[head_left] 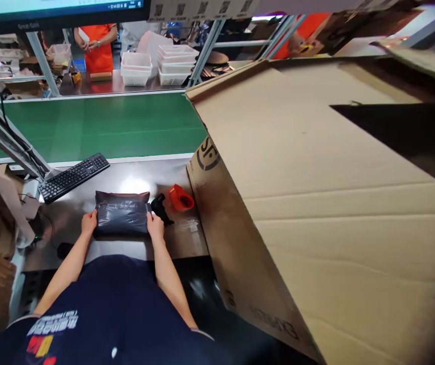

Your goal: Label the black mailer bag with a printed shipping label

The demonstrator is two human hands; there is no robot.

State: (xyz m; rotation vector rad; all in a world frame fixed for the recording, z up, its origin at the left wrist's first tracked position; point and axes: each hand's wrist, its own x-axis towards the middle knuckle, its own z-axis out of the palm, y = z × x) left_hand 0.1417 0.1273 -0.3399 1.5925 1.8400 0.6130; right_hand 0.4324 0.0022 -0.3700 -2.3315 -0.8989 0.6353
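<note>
We grip the dark parcel point(122, 213) at both ends on the bench point(187, 238), left hand point(88, 223) and right hand point(155, 226) closed on it, and might knock the scanner point(160, 207) just beside.

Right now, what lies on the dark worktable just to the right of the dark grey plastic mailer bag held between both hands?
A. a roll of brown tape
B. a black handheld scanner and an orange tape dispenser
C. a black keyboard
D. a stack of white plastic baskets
B: the black handheld scanner and the orange tape dispenser sit beside the right hand, next to the dark grey plastic mailer bag; the left hand grips the bag's other end.
</note>
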